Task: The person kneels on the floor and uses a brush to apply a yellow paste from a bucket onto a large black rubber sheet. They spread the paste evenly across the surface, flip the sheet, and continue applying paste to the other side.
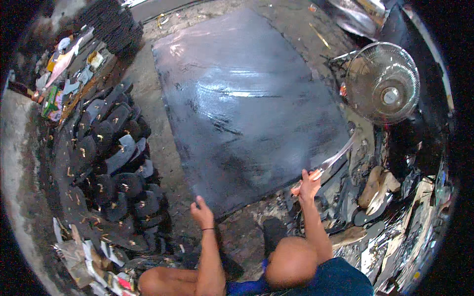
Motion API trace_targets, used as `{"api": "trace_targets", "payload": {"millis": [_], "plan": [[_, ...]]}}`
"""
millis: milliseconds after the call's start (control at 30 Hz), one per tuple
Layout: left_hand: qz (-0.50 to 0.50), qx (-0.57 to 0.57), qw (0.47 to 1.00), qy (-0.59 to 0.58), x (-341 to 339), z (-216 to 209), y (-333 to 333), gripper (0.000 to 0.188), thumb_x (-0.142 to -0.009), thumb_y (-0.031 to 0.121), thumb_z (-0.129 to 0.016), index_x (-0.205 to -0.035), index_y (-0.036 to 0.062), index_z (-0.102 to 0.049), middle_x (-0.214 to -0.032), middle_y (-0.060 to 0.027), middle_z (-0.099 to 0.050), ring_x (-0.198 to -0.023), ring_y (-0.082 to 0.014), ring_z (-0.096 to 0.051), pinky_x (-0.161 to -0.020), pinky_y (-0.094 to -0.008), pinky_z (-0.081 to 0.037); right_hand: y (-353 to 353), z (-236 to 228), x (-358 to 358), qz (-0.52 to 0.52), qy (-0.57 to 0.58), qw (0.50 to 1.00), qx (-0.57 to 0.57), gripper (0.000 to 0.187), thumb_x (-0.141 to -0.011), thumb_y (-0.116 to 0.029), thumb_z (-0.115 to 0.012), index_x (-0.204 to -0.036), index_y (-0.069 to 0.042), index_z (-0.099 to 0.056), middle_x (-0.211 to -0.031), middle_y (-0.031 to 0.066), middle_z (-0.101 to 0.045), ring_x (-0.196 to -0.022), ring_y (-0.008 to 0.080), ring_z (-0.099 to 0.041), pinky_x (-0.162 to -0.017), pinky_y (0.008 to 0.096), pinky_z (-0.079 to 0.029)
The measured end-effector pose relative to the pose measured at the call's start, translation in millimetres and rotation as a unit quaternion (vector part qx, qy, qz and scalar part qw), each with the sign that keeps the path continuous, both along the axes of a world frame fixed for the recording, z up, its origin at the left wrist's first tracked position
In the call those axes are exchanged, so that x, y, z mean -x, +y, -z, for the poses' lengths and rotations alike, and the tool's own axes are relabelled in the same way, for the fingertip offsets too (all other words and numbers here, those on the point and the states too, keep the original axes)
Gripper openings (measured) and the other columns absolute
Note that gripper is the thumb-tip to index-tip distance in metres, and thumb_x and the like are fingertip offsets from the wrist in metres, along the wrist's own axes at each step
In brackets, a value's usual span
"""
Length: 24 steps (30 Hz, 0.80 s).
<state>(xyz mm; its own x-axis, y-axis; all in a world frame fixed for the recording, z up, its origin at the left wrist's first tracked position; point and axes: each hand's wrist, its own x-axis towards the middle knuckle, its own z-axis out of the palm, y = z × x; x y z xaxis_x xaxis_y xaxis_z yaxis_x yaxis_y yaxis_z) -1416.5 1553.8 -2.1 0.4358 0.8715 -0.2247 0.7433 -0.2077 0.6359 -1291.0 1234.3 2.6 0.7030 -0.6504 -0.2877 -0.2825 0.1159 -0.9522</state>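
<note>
A large dark sheet (247, 133) with a glossy surface lies flat on the ground in front of me. My right hand (309, 184) is closed around the orange handle of a knife (337, 156), at the sheet's near right edge. The long shiny blade points up and to the right, close to the sheet's right corner. Beside the near left corner is my left hand (201, 214), with a finger stretched toward the sheet and the others loosely bent. Nothing shows in it, and whether it touches the sheet I cannot tell.
A round wire-caged fan (384, 83) stands at the right. Many dark sole-shaped pieces (116, 163) are piled at the left, below a stack of scraps (69, 74). Brown shoe-shaped forms (375, 190) and strips of scrap (390, 251) lie at the lower right.
</note>
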Motion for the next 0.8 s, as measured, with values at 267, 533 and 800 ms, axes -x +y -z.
{"api": "trace_targets", "payload": {"millis": [267, 533, 800], "plan": [[0.123, 0.165, 0.972, -0.117, 25, 14, -45, 0.043, -0.096, 0.038, -0.054, -0.084, -0.0038, -0.059, -0.07, -0.0095, -0.057, -0.07, -0.0161, -0.05, -0.066, -0.0378, -0.045, -70, -42, -51, -0.105, 0.0, 0.987, 0.125, 0.028, -0.086, -0.015, -0.07, -0.101, -0.003, -0.049, -0.078, 0.0074, -0.055, -0.071, 0.0163, -0.055, -0.062, 0.0331, -0.046], [0.089, 0.48, 0.859, -0.151, 56, 0, -96, 0.038, -0.101, 0.034, -0.047, -0.095, -0.0009, -0.059, -0.088, -0.0068, -0.063, -0.078, -0.0138, -0.058, -0.069, -0.0319, -0.051, -38, -84, 129, -0.354, 0.237, 0.893, 0.145, 0.035, -0.095, -0.033, -0.055, -0.109, -0.002, -0.047, -0.086, 0.0189, -0.06, -0.073, 0.0374, -0.06, -0.071, 0.0475, -0.048], [0.122, 0.49, 0.858, -0.091, 59, -44, -99, 0.035, -0.101, 0.034, -0.048, -0.091, 0.0009, -0.056, -0.075, -0.0048, -0.058, -0.061, -0.0114, -0.056, -0.054, -0.0291, -0.053, -9, -99, 239, -0.583, 0.2, 0.77, 0.167, 0.051, -0.094, -0.037, -0.055, -0.129, -0.004, -0.039, -0.093, 0.0291, -0.064, -0.083, 0.0489, -0.062, -0.072, 0.0517, -0.05]]}}
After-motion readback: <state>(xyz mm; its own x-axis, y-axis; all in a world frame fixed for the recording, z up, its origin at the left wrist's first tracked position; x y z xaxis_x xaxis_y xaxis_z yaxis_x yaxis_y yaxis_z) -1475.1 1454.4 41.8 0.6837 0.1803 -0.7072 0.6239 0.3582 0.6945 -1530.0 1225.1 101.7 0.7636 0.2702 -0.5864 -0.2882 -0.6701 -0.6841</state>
